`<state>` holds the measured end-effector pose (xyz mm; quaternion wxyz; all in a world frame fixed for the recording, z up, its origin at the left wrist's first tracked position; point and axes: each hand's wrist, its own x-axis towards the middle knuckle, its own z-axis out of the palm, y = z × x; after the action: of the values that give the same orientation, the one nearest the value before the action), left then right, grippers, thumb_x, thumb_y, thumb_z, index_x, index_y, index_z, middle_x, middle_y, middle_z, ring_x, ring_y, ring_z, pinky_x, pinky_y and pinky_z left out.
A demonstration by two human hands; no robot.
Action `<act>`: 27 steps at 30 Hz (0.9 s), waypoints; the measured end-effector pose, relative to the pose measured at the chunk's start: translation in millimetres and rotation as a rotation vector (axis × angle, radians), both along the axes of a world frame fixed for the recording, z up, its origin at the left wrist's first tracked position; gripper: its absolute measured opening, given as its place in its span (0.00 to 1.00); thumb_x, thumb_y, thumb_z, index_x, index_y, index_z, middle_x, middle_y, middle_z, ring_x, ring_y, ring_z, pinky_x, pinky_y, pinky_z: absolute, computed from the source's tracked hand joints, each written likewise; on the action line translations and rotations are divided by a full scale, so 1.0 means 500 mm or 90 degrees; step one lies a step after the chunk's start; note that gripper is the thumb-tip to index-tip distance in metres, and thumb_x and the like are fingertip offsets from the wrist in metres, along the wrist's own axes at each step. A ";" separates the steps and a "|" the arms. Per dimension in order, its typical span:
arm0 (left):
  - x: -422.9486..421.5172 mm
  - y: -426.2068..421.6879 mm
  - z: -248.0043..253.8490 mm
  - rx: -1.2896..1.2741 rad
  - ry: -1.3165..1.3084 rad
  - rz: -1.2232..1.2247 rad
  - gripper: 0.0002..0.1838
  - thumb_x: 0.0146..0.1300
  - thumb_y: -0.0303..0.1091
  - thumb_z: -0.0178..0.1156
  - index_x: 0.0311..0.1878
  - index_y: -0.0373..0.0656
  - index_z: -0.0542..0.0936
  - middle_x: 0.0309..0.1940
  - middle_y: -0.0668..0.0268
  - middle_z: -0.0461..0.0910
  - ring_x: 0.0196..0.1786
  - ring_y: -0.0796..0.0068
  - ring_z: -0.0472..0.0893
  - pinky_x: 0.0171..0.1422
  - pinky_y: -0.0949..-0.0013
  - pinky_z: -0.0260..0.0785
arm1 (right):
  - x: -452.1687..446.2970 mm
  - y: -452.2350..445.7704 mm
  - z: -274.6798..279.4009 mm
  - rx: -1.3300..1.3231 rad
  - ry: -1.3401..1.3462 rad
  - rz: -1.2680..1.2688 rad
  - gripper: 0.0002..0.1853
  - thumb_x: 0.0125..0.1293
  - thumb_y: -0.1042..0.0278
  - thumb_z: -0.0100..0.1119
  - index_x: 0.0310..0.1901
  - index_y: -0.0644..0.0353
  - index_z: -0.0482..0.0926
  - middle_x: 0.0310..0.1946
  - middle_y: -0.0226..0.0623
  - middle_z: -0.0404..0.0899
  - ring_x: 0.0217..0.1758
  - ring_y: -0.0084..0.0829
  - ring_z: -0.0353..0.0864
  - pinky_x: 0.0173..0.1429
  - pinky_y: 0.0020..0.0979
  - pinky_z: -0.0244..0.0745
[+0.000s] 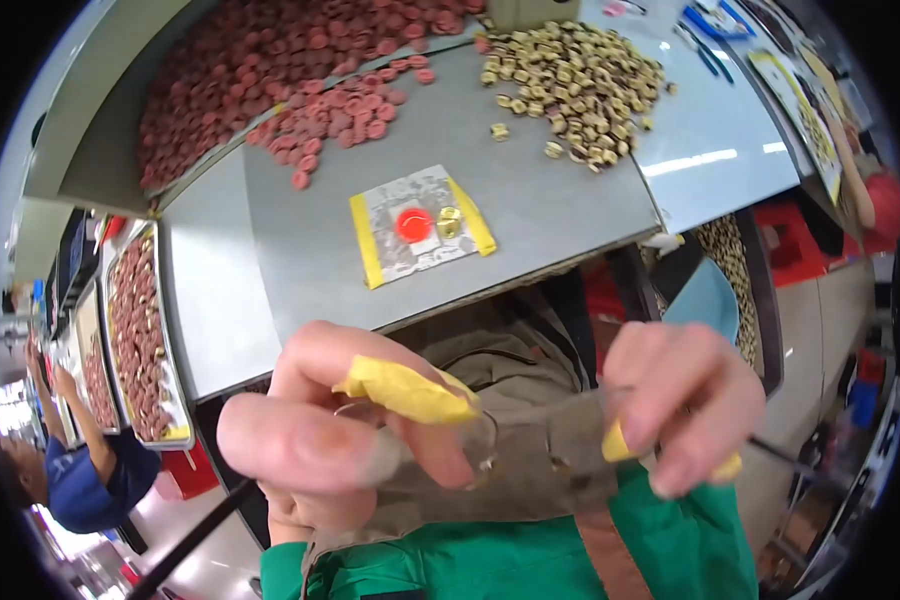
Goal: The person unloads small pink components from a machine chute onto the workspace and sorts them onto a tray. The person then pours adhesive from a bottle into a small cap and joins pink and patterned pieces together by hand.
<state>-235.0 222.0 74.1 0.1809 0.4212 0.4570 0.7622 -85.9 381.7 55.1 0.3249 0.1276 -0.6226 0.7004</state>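
My left hand (pixel 320 430), with yellow tape around a finger, is closed on one end of a see-through strip (pixel 530 440) that looks like clear film or tape. Its other end is pinched in my right hand (pixel 685 400), which has yellow tape at its fingertips. Both hands are above my lap, in front of the table edge, and motion blurs them. Beyond them, a grey square pad (pixel 390 255) is fixed to the table by yellow tape along two sides. On it sit a bright red round piece (pixel 413 225) and a small shiny gold piece (pixel 450 222).
Many red round pieces (pixel 355 110) are heaped at the back left, many gold-and-dark pieces (pixel 580 85) at the back right. Pliers (pixel 708 55) lie far right. A tray of reddish pieces (pixel 138 330) is at left. A person in blue (pixel 90 485) and another person's red sleeve (pixel 882 205) appear.
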 end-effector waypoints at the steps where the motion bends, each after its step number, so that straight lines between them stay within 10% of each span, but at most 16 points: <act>1: -0.007 -0.008 0.004 0.011 0.001 -0.015 0.13 0.81 0.46 0.41 0.58 0.61 0.75 0.40 0.52 0.71 0.15 0.72 0.73 0.15 0.76 0.64 | -0.006 0.003 0.008 0.032 0.013 0.025 0.09 0.73 0.58 0.60 0.39 0.50 0.86 0.45 0.42 0.80 0.35 0.30 0.80 0.34 0.28 0.68; 9: -0.039 -0.096 0.036 0.147 0.013 -0.104 0.15 0.80 0.42 0.45 0.61 0.57 0.79 0.46 0.52 0.73 0.29 0.61 0.82 0.39 0.62 0.78 | -0.049 0.018 0.055 0.049 0.140 0.198 0.06 0.69 0.64 0.61 0.44 0.44 0.85 0.44 0.34 0.80 0.38 0.28 0.78 0.39 0.26 0.63; 15: -0.014 -0.063 0.100 0.204 -0.198 -0.127 0.12 0.66 0.28 0.62 0.51 0.38 0.79 0.41 0.55 0.78 0.33 0.63 0.83 0.51 0.58 0.80 | 0.004 -0.008 0.217 0.141 -0.353 -0.056 0.13 0.48 0.71 0.76 0.34 0.60 0.81 0.33 0.36 0.74 0.30 0.30 0.71 0.31 0.29 0.61; 17: -0.026 -0.082 0.115 0.141 -0.253 -0.190 0.11 0.67 0.27 0.63 0.52 0.39 0.81 0.41 0.59 0.82 0.40 0.68 0.83 0.54 0.66 0.75 | 0.018 -0.044 0.149 0.248 -0.214 -0.368 0.06 0.57 0.68 0.70 0.35 0.57 0.84 0.39 0.36 0.77 0.32 0.28 0.76 0.31 0.25 0.65; 23: 0.022 -0.095 0.137 0.124 -0.431 -0.054 0.12 0.61 0.22 0.68 0.46 0.45 0.83 0.40 0.63 0.83 0.39 0.74 0.84 0.51 0.74 0.73 | -0.056 -0.009 0.035 0.203 -0.027 -0.152 0.06 0.61 0.71 0.66 0.39 0.60 0.82 0.40 0.38 0.78 0.36 0.29 0.77 0.37 0.26 0.68; 25: 0.027 -0.104 0.142 0.146 -0.422 -0.029 0.11 0.60 0.21 0.69 0.44 0.46 0.82 0.42 0.62 0.84 0.40 0.73 0.85 0.53 0.74 0.73 | -0.059 -0.006 0.035 0.201 -0.022 -0.132 0.06 0.63 0.72 0.64 0.40 0.61 0.82 0.40 0.39 0.79 0.37 0.29 0.77 0.39 0.26 0.69; 27: 0.016 -0.132 0.159 -0.085 0.045 0.094 0.10 0.60 0.22 0.67 0.42 0.45 0.80 0.41 0.61 0.82 0.37 0.70 0.84 0.53 0.68 0.76 | -0.068 -0.001 0.034 0.194 0.001 -0.108 0.06 0.64 0.73 0.62 0.41 0.62 0.81 0.41 0.39 0.79 0.38 0.29 0.77 0.42 0.26 0.70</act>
<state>-226.9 155.9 153.6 0.1356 0.4001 0.5426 0.7260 -120.1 381.0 71.9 0.3605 0.1230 -0.7297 0.5679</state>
